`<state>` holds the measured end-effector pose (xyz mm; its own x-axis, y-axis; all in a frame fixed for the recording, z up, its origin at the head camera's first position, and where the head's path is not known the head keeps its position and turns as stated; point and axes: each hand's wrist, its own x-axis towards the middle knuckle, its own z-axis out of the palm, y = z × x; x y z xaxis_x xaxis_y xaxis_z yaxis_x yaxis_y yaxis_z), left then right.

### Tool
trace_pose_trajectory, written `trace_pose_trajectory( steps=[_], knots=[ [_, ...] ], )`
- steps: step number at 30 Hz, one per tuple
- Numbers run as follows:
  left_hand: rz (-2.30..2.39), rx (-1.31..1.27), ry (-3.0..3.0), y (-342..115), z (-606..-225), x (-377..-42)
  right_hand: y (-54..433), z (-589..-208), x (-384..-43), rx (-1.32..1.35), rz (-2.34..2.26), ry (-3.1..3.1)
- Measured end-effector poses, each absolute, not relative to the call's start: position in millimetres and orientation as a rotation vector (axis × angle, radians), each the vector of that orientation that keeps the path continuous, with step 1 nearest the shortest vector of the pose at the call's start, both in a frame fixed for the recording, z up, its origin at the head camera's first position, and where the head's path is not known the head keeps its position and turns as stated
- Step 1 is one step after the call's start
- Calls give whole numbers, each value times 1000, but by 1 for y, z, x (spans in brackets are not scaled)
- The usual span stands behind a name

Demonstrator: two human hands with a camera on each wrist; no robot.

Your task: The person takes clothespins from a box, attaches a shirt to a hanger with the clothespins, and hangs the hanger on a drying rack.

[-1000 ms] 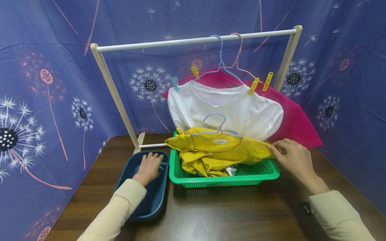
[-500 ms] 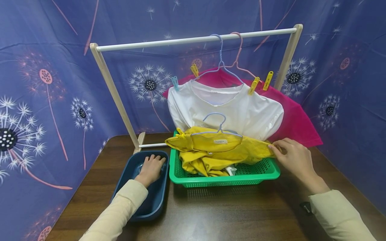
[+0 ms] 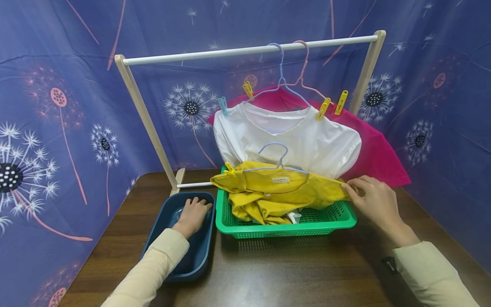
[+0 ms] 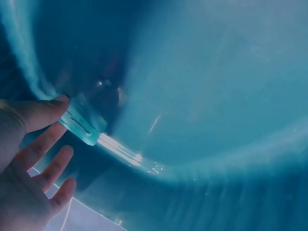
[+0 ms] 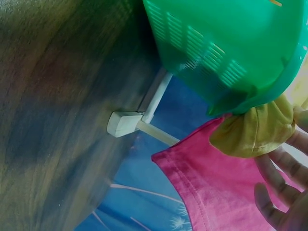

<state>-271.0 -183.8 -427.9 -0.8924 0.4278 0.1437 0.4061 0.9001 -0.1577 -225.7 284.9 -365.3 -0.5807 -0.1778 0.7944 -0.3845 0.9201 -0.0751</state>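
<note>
My left hand (image 3: 193, 216) is down inside the dark blue basin (image 3: 199, 266). In the left wrist view its thumb and forefinger pinch a light blue clothespin (image 4: 82, 127) near the basin's wall, the other fingers spread. My right hand (image 3: 374, 202) pinches the right shoulder of a yellow shirt (image 3: 261, 209), whose sleeve end (image 5: 252, 130) shows in the right wrist view. That shirt lies bunched over the green basket (image 3: 284, 230), with a blue hanger (image 3: 281, 155) in its neck. A yellow clothespin (image 3: 229, 168) clips its left shoulder.
A drying rack with a white bar (image 3: 215, 54) stands behind. From it hang a white T-shirt (image 3: 284, 140) and a magenta garment (image 3: 383, 157), clipped with clothespins. The brown table (image 3: 268, 273) carries everything, with a patterned blue curtain (image 3: 57, 149) around it.
My left hand has shifted slightly right within the basin, and the light blue clothespin seen beside its fingers a second ago is hidden in the head view. The right hand holds still.
</note>
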Motion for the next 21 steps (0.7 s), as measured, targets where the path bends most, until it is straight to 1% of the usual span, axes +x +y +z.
trace_pose_trajectory(
  steps=[11, 21],
  knots=[
    [203, -640, -2850, -185, -423, -266, 286, -366, -229, 429, 258, -2153],
    [167, -634, -2816, -184, -407, -258, 285, -367, -229, 425, 253, -2149]
  ],
)
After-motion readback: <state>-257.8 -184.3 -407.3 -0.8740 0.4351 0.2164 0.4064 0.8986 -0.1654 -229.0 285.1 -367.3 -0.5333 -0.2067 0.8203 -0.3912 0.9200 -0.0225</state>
